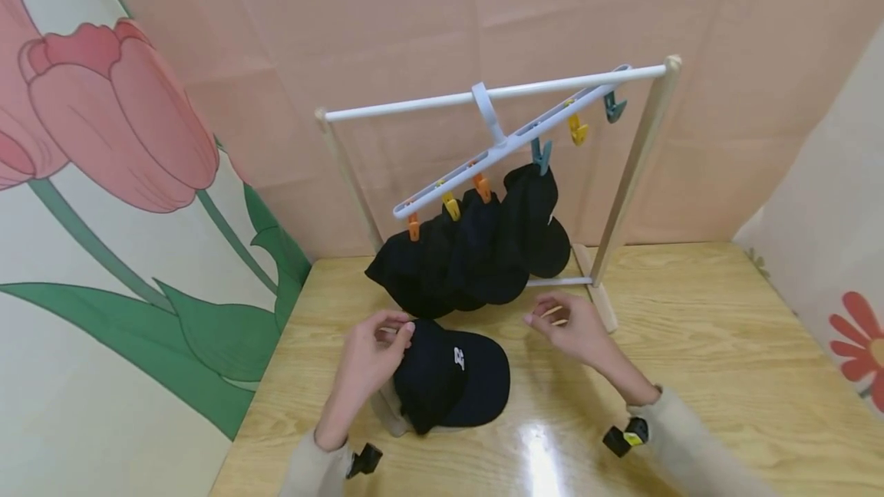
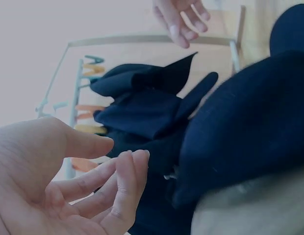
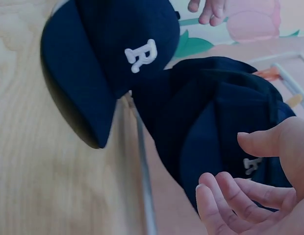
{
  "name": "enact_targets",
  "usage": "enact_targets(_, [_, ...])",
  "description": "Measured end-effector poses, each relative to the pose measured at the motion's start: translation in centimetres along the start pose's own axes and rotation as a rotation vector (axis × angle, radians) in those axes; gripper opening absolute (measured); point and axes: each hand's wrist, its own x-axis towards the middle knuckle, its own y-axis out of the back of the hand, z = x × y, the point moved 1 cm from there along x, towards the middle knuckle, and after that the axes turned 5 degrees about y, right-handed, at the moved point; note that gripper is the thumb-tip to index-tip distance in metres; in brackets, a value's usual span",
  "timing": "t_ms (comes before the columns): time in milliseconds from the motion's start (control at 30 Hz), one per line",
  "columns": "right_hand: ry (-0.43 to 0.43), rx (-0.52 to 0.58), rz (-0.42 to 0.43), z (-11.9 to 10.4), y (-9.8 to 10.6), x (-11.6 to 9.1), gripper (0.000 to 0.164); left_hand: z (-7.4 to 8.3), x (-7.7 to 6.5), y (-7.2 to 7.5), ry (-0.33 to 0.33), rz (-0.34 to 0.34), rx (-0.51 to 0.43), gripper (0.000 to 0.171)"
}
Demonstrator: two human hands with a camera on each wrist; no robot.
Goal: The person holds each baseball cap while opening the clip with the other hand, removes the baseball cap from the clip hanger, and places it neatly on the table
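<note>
A dark navy baseball cap with a white letter on its front rests on something beige, its visor pointing right. At its left side my left hand hovers with loosely bent fingers; the left wrist view shows a gap between thumb and fingertips. My right hand is held above the table, right of the cap, with relaxed fingers and nothing in them. Behind both hands, several dark caps hang bunched together from clothespins on a white clip hanger. Overlap hides parts of the hanging caps.
The hanger hooks over the white bar of a wooden-legged rack and tilts down to the left. A yellow clip and a green clip at its right end hold nothing. Printed cloth walls surround the wooden table.
</note>
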Motion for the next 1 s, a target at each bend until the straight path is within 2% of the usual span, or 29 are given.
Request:
enact_targets(233, [0.051, -0.003, 0.041, -0.9, 1.7, 0.2, 0.032, 1.4, 0.7, -0.7, -0.061, -0.020, 0.028, 0.011])
enact_targets(433, [0.041, -0.006, 0.055, -2.1, 3.5, 0.4, 0.042, 3.1, 1.2, -1.5, -0.118, -0.052, -0.023, 0.012])
enact_targets(633, [0.048, -0.013, 0.087, -3.2, 4.8, 0.9, 0.045, 4.7, 1.9, -2.4, -0.188, -0.069, 0.003, 0.014])
enact_targets(833, [0.082, 0.015, 0.114, -4.0, 5.5, 2.1, 0.049, 6.1, 2.8, -3.0, -0.227, -0.092, -0.026, 0.018])
enact_targets(1000, [0.104, 0.045, 0.170, -4.7, 6.0, 3.4, 0.049, 7.2, 3.9, -3.3, -0.276, -0.103, -0.041, 0.023])
